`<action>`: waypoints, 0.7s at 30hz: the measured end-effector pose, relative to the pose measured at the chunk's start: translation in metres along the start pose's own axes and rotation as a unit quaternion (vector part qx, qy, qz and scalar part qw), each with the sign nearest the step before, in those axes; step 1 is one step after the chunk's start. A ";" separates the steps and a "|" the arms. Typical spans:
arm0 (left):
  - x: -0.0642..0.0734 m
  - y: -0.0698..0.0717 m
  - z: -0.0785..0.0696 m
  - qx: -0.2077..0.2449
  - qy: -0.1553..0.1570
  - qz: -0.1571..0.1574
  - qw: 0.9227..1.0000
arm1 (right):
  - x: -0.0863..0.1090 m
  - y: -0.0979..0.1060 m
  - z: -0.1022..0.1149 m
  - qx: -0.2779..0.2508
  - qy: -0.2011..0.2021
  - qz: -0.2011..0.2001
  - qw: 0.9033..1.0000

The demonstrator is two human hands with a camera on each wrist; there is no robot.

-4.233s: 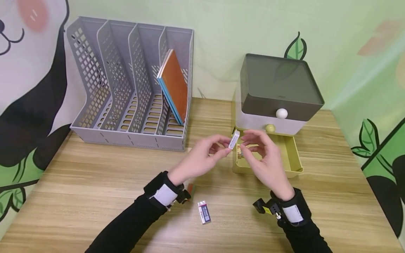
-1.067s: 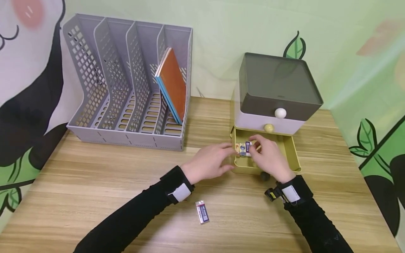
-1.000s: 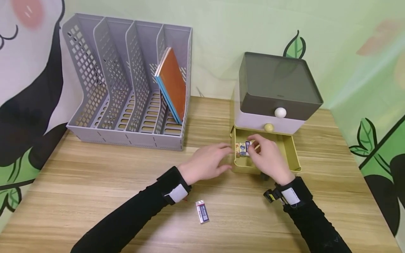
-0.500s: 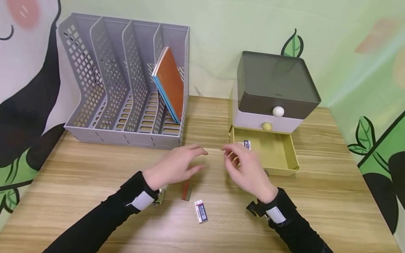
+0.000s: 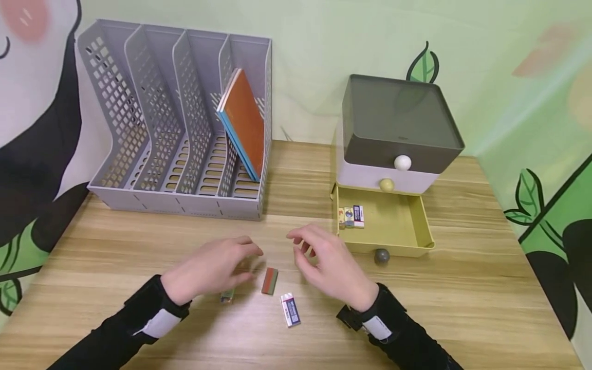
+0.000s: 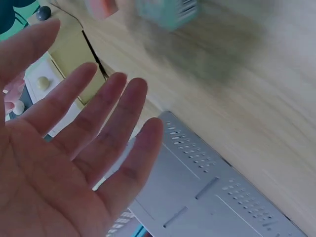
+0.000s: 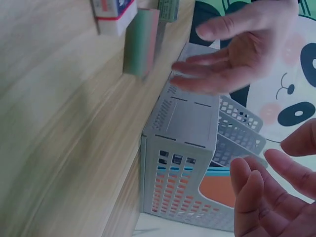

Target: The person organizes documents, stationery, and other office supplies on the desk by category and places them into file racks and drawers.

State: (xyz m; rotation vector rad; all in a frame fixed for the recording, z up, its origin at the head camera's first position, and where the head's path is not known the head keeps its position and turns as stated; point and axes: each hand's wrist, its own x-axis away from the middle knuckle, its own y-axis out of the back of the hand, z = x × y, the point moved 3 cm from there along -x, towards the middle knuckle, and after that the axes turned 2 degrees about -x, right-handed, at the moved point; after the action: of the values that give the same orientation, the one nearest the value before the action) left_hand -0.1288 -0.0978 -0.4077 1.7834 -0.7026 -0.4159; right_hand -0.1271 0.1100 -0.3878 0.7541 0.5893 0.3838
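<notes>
My left hand (image 5: 210, 267) hovers over the table with nothing in it; the left wrist view shows its palm and spread fingers (image 6: 106, 133). A small green-sided block (image 5: 227, 295) lies partly hidden under it. Just right of its fingertips lies a red and grey-green eraser (image 5: 270, 281). Nearer the front is a white eraser in a blue-and-white sleeve (image 5: 290, 310). My right hand (image 5: 330, 264) hangs beside these, its fingers loosely bent and holding nothing. Several small erasers (image 5: 355, 216) stand side by side at the left of the pulled-out yellow drawer (image 5: 393, 242).
A drawer box with a dark top (image 5: 402, 118) stands behind the drawer, whose dark round knob (image 5: 381, 256) points forward. At the back left is a grey file rack (image 5: 185, 203) with orange and blue booklets (image 5: 245, 121) leaning in its right slot. A printed cloth hangs behind.
An eraser from the left hand now sits in the drawer at the end of the row. Both hands have left the drawer and moved left and toward the front, over the loose erasers.
</notes>
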 end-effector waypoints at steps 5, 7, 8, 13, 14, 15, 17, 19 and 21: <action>0.016 -0.003 0.001 -0.013 0.021 0.021 0.999 | 0.002 -0.005 0.006 -0.002 0.006 0.005 1.000; 0.022 -0.004 0.001 -0.017 0.028 0.026 0.999 | 0.002 -0.007 0.008 -0.004 0.012 0.007 1.000; 0.024 -0.004 0.001 -0.016 0.032 0.029 0.999 | 0.001 -0.008 0.009 -0.005 0.016 0.009 1.000; 0.032 -0.008 0.003 -0.010 0.045 0.042 0.998 | 0.002 -0.011 0.013 -0.013 0.026 0.011 1.000; 0.033 -0.008 0.004 -0.008 0.048 0.045 0.998 | 0.002 -0.011 0.014 -0.016 0.027 0.011 0.999; 0.033 -0.009 0.004 -0.008 0.051 0.046 0.998 | 0.002 -0.011 0.014 -0.019 0.027 0.012 0.999; 0.033 -0.011 0.005 -0.009 0.057 0.046 0.997 | 0.002 -0.011 0.015 -0.023 0.026 0.014 0.999; 0.033 -0.013 0.006 -0.010 0.060 0.045 0.997 | 0.003 -0.011 0.015 -0.026 0.025 0.016 0.999; 0.034 -0.014 0.007 -0.014 0.061 0.042 0.997 | 0.003 -0.011 0.015 -0.029 0.023 0.018 0.999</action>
State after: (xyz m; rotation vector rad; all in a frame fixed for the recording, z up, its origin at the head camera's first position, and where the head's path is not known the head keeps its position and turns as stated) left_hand -0.1036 -0.1216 -0.4210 1.7315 -0.6797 -0.2561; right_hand -0.1141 0.0966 -0.3878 0.7013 0.6065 0.4508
